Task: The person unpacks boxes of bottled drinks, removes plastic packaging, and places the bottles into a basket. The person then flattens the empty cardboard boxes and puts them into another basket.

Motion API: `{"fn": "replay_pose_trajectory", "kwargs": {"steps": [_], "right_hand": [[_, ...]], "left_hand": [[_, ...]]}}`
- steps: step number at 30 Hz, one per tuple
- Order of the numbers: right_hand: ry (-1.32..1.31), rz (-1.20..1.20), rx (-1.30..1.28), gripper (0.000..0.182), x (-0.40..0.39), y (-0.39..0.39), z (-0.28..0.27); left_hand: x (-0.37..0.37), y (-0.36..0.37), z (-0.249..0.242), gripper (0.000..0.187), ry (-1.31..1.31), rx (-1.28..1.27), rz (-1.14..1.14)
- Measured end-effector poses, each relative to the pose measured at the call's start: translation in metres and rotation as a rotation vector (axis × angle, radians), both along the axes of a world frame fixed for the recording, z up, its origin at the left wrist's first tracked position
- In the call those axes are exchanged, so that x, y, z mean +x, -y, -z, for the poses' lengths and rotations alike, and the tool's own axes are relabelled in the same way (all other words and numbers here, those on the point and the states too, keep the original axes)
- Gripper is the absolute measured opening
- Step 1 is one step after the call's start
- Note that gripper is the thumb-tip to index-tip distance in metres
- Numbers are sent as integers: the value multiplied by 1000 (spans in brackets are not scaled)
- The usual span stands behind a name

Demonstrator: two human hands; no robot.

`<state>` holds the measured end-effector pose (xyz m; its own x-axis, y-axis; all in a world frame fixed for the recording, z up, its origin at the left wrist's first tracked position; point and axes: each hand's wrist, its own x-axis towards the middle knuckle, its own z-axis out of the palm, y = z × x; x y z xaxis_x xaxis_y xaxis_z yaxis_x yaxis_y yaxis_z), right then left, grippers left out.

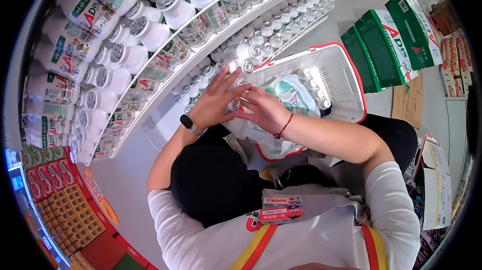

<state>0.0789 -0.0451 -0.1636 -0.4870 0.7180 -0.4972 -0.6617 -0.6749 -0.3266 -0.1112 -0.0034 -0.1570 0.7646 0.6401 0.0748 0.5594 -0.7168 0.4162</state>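
Note:
My left hand (215,103), with a dark watch on the wrist, curls its fingers around small white bottles with silver foil tops in clear plastic wrap. Close against it, my right hand (266,108) has its fingers bent onto the same wrapped bottles (234,104); the palms hide most of them. Loose clear plastic (251,130) hangs below both hands. Just beyond the left fingertips are foil-topped bottles (247,67) at the shelf's edge. A white basket with a red rim (346,81) stands beside my right hand, holding a green-and-white plastic wrapper (291,94) and several small bottles (314,86).
Curved white shelving (150,106) filled with white bottles spans the left and top. Its lower tier (286,26) carries smaller foil-topped bottles. Green cartons (386,44) stand behind the basket. An opened white box (436,184) is at right, and boxed goods (70,214) are stacked lower left.

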Motion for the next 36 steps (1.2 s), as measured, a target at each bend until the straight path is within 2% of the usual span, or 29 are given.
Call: {"fn": "replay_pose_trajectory", "kwargs": {"steps": [2, 3, 4, 6, 8, 10, 11, 12, 13, 14, 16, 17, 18, 19, 20, 21, 22, 24, 26, 28, 30, 32, 34, 36], "right_hand": [[56, -40, 5, 30, -16, -2, -10], [113, -79, 21, 27, -17, -3, -12], [118, -76, 20, 27, -11, -8, -5], [698, -314, 664, 20, 13, -27, 26], [1189, -335, 822, 21, 63, -43, 65], [1740, -696, 847, 28, 126, -61, 84], [1975, -753, 860, 36, 155, -67, 104], [2084, -833, 705, 45, 173, -69, 97], [2098, -902, 595, 51, 196, -72, 109], [2090, -908, 602, 51, 212, -74, 123], [1755, -1040, 340, 66, 233, -71, 153], [1745, -1042, 342, 66, 238, -63, 168], [1797, -936, 437, 71, 241, -52, 183], [1845, -821, 526, 75, 242, -43, 190], [1839, -815, 516, 75, 241, -36, 197], [1755, -711, 429, 76, 236, -32, 199], [1671, -608, 346, 78, 237, -30, 203], [1662, -586, 362, 81, 245, -30, 205], [1557, -618, 360, 82, 250, -33, 200], [1530, -640, 337, 84, 256, -34, 202], [1565, -692, 453, 87, 264, -37, 213], [1511, -702, 366, 86, 263, -37, 205], [1488, -686, 287, 86, 256, -36, 194], [1485, -643, 231, 86, 255, -35, 188]], "left_hand": [[-15, -3, -4, 61, 96, -57, -106], [-17, -1, -3, 52, 161, 17, -183], [-20, 0, 0, 52, 166, 15, -180], [-29, 0, 7, 56, 287, 7, -416], [-40, -6, 2, 57, 335, -6, -499], [-37, -5, -7, 59, 377, -22, -584], [-24, 0, -15, 61, 157, 53, -672], [-18, 4, -19, 64, -67, 125, -754], [-21, -2, -12, 66, -195, 312, -657], [-18, -8, -13, 66, -202, 308, -662], [-6, -16, -17, 71, -381, 435, -762], [-2, -17, -14, 73, -389, 457, -760], [-5, -17, -12, 73, -397, 458, -755], [-12, -19, -12, 71, -293, 357, -754], [-18, -21, -10, 69, -190, 253, -749], [-24, -16, -6, 60, -117, 410, -683], [-25, -7, -8, 60, -118, 413, -674], [-26, 16, -12, 51, -145, -2, -848], [-53, 40, 3, 45, -110, 349, -673], [-71, 66, 7, 46, 7, 334, -777], [-86, 89, 19, 46, 108, 441, -992], [-104, 101, 32, 47, 170, 577, -1100], [-126, 96, 40, 42, 142, 629, -1102], [-150, 80, 39, 37, -89, 516, -1230]]}}
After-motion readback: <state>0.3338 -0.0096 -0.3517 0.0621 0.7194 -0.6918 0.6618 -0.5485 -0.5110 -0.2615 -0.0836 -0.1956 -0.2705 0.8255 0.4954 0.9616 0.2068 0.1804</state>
